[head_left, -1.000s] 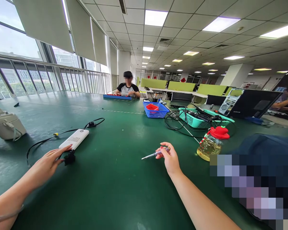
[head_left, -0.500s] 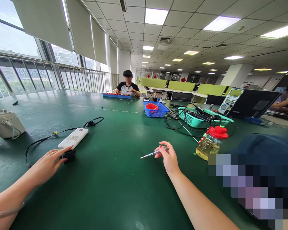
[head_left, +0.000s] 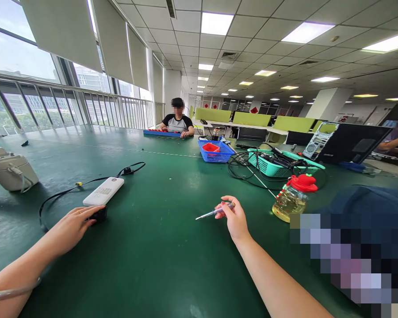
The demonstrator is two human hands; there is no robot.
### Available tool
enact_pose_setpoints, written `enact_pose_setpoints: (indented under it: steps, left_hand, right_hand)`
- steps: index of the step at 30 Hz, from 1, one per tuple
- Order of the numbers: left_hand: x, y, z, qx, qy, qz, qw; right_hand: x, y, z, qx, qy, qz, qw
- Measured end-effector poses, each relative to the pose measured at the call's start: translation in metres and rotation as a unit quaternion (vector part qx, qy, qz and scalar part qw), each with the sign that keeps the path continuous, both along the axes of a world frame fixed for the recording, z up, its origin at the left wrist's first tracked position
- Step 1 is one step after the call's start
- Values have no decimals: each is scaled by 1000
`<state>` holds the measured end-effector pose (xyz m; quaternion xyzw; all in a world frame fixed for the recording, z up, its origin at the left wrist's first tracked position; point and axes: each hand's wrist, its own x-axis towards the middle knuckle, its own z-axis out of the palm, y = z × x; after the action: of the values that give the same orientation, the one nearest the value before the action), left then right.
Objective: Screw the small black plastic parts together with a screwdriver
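My right hand [head_left: 235, 219] is closed in a pinch on a slim screwdriver [head_left: 212, 213] with a clear handle, its metal tip pointing left above the green table [head_left: 159, 247]. My left hand [head_left: 73, 223] lies stretched out on the table with fingers together, and its fingertips touch a small black plug [head_left: 100, 214]. Just beyond the plug lies a white power strip [head_left: 104, 191] with a black cord [head_left: 58, 194] looping to the left.
A bottle with yellow liquid and a red cap [head_left: 292, 198] stands right of my right hand. Behind it are a teal basket [head_left: 278, 164] with tangled cables and a blue basket [head_left: 215, 152]. A beige appliance [head_left: 9, 170] sits far left. A person [head_left: 177, 119] sits at the far end.
The black plug under my left fingertips has slid slightly right and toward the power strip. My right hand and the screwdriver have barely moved.
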<state>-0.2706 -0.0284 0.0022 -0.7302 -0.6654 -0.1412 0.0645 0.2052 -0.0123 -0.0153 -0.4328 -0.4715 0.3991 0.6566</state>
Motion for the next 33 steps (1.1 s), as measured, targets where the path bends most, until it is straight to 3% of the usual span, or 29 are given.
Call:
enact_pose_setpoints:
  steps: [3,15,21,27,33]
  left_hand:
    - [0,0,0,-20,3,-21,1000]
    - [3,-3,3,-39,6,-4,999]
    - [1,-1,-2,-16,0,-9,1000]
    - [4,-3,1,-72,2,23,997]
    - [6,-4,6,-79,3,23,997]
  right_hand:
    - [0,0,1,1,1,-1,1000]
    - [-1,-1,1,1,2,-2,1000]
    - [-1,-1,0,1,4,0,1000]
    - [0,0,0,0,1,2,1000]
    - [0,-1,-1,6,-24,1,1000]
